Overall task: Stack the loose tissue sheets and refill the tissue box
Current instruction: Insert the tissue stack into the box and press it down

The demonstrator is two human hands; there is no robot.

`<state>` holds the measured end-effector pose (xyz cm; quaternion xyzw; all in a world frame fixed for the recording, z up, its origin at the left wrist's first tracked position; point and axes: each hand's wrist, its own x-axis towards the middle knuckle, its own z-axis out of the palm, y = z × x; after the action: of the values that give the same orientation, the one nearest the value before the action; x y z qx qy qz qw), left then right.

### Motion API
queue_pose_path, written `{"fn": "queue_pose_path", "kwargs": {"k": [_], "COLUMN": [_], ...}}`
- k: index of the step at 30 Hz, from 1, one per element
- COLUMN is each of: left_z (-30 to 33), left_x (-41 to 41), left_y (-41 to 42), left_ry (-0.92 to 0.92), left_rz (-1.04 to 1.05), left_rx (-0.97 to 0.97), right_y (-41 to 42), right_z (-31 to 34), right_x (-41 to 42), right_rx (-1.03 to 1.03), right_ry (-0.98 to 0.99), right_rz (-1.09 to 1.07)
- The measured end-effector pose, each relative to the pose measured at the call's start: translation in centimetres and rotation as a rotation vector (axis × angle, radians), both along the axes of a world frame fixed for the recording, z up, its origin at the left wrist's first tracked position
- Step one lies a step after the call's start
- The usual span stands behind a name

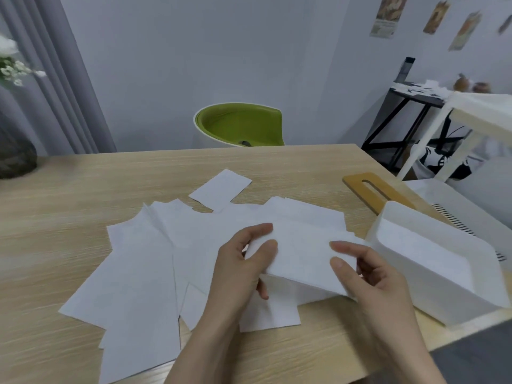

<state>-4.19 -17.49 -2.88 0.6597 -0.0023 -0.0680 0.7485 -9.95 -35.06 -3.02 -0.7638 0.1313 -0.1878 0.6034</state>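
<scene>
Several loose white tissue sheets (144, 270) lie spread over the wooden table (55, 212). One small sheet (221, 189) lies apart, farther back. Both hands hold a folded white tissue sheet (302, 256) just above the pile. My left hand (243, 270) pinches its left edge between thumb and fingers. My right hand (368, 273) pinches its right edge. The open white tissue box (432, 261) stands on the table right of my right hand. Its wooden lid (371, 189) with a slot lies behind it.
A green chair (241, 126) stands behind the table. A dark vase (13, 156) with white flowers sits at the table's far left corner. A white device with vents (460, 209) lies behind the box. The table's right edge runs close past the box.
</scene>
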Motion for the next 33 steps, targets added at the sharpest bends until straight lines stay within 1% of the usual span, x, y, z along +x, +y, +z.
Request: {"fn": "queue_pose_path", "kwargs": {"k": [2, 5, 10, 13, 16, 21, 24, 29, 33], "left_z": [0.1, 0.6, 1.6, 1.7, 1.7, 1.7, 1.3, 0.3, -0.2], "left_x": [0.2, 0.7, 2.0, 2.6, 3.1, 3.7, 3.9, 4.6, 4.8], "left_y": [-0.9, -2.6, -6.4, -8.9, -11.4, -15.2, -17.0, -18.5, -18.9], "left_ry": [-0.018, -0.04, -0.08, -0.108, -0.167, -0.213, -0.312, -0.509, -0.653], "left_rz": [-0.062, -0.093, -0.141, -0.203, -0.259, -0.359, -0.405, -0.448, -0.472], "left_rx": [0.025, 0.034, -0.005, 0.015, 0.113, 0.228, 0.323, 0.62, 0.755], "right_y": [-1.0, -2.3, -4.8, -6.6, -8.6, -12.0, -13.5, -15.2, -15.9], "right_z": [0.3, 1.0, 1.9, 2.3, 2.5, 2.1, 2.2, 1.7, 0.8], "right_x": [-0.1, -0.6, -1.7, -2.3, -2.6, -3.0, -3.2, -3.1, -3.0], "right_rx": [0.011, 0.007, -0.09, -0.132, -0.186, -0.272, -0.31, -0.563, -0.692], "right_ry": [-0.026, -0.037, -0.039, -0.033, -0.031, 0.037, 0.043, 0.143, 0.215], "right_rz": [-0.039, -0.094, -0.196, -0.278, -0.336, -0.422, -0.441, -0.455, -0.454]}}
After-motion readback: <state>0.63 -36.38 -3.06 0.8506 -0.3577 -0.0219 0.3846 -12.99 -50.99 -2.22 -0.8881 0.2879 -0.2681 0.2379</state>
